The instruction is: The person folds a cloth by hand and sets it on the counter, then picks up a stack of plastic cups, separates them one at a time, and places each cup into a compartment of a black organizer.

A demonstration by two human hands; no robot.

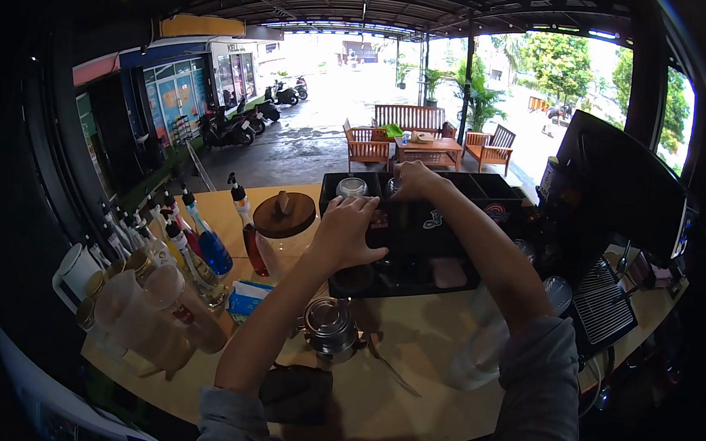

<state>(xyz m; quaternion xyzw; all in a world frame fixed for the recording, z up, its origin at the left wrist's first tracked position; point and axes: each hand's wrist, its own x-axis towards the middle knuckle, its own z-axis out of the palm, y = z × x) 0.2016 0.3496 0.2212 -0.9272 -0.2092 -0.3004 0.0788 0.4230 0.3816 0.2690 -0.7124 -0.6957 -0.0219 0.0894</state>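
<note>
My left hand (348,230) is raised over the front of a black bar organizer (416,244), its thumb spread away from its fingers. Just beyond its fingertips a clear glass (352,188) sits in the organizer's back left compartment. My right hand (416,181) reaches to the back row, its fingers curled down at another clear glass (392,187), which it partly covers. Below my left forearm stands a metal and glass pot (330,328) on the wooden counter (394,352), with a thin metal utensil (395,368) to its right.
Syrup bottles with pumps (210,243) and plastic jars (185,306) crowd the left. A round wooden lid (284,214) is behind the pot. A black cloth (296,393) lies in front. Stacked clear cups (474,356), a drip tray (606,304) and a monitor (622,183) are right.
</note>
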